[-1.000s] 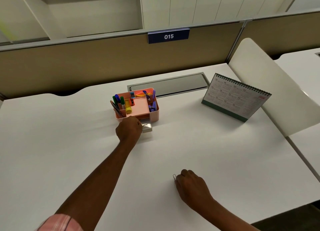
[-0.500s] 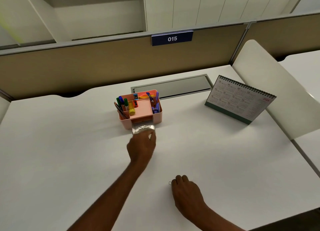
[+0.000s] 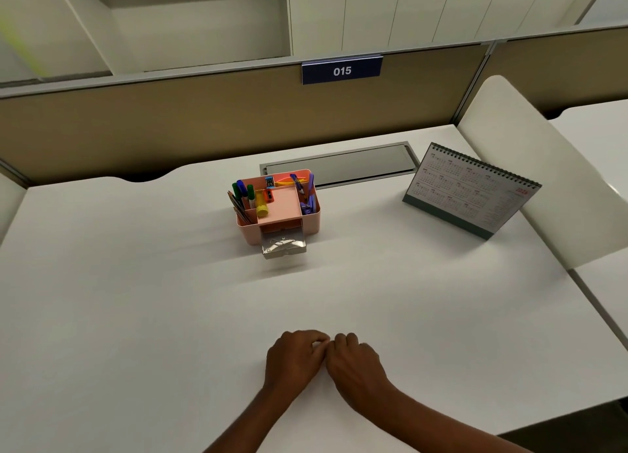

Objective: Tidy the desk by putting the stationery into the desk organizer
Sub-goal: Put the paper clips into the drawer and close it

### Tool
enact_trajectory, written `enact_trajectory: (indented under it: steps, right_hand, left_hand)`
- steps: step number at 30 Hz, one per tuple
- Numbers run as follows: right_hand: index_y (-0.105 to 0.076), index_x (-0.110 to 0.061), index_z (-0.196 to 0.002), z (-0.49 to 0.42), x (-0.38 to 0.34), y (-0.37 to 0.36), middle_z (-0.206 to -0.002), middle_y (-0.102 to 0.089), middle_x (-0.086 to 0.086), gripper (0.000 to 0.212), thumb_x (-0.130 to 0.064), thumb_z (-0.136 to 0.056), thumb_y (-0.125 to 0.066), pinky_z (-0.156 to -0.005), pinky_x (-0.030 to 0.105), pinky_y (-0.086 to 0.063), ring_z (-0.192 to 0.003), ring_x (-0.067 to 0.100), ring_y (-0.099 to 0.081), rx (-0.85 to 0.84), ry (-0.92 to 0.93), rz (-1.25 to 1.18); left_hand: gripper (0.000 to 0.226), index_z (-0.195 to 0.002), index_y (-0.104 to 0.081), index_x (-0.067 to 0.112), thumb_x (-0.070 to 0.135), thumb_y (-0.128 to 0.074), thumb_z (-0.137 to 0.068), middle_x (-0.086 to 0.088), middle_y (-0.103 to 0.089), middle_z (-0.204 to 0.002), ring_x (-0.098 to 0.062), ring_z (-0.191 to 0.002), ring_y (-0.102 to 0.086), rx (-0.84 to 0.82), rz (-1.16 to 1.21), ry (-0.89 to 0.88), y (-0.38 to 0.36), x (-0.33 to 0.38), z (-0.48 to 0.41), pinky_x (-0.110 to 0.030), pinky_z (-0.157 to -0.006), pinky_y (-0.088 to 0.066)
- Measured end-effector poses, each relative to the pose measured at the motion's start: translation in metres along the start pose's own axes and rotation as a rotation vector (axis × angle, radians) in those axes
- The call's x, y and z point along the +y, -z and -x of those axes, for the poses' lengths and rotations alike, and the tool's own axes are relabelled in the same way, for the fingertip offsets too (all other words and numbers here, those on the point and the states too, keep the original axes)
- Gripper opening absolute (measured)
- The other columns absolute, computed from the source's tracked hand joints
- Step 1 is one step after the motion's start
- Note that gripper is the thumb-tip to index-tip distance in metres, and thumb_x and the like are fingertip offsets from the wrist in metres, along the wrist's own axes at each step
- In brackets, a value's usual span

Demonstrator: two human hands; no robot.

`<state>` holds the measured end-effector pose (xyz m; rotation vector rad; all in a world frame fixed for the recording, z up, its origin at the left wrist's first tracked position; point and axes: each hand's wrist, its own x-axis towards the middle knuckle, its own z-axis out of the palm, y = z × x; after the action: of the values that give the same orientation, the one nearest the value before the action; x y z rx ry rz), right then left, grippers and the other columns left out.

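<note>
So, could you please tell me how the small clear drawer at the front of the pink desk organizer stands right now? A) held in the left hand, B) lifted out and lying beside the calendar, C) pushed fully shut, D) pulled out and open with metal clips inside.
D: the clear drawer juts out from the front of the pink desk organizer, with metal clips visible inside it.

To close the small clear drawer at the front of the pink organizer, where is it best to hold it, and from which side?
Take the clear drawer by its front panel, coming from the near side, the person's side. It sticks out of the pink organizer toward the person, so that face is free, and it probably slides straight back. Its contents, apparently metal clips, lie inside, so keep it level. Both hands are far from it.
</note>
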<state>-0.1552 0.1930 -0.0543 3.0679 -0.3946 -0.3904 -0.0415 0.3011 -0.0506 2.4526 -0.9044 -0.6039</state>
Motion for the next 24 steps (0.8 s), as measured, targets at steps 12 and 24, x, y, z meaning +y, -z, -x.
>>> enact_trajectory:
  steps: [12, 24]
  right_hand:
    - [-0.056, -0.022, -0.074, 0.001, 0.016, -0.002, -0.068, -0.052, -0.005, 0.020, -0.019, -0.072, -0.075, -0.044, 0.028, -0.027, -0.055, 0.016, -0.052, 0.204, -0.008, -0.233]
    - [-0.067, -0.030, -0.094, -0.079, 0.032, 0.070, -0.089, -0.063, -0.011, 0.013, -0.039, -0.094, -0.057, -0.066, 0.030, -0.051, -0.077, 0.007, -0.059, 0.274, -0.083, -0.675]
  left_hand:
    - [0.013, -0.104, -0.069, 0.047, 0.052, -0.063, -0.094, 0.022, -0.066, -0.069, -0.006, -0.075, -0.067, 0.080, 0.059, -0.052, -0.004, -0.009, 0.016, -0.019, -0.065, -0.049]
    - [0.022, -0.116, -0.067, 0.048, 0.044, -0.069, -0.094, 0.006, -0.060, -0.057, -0.009, -0.056, -0.060, 0.366, 0.348, 0.095, 0.042, -0.004, -0.013, -0.031, -0.059, -0.053]
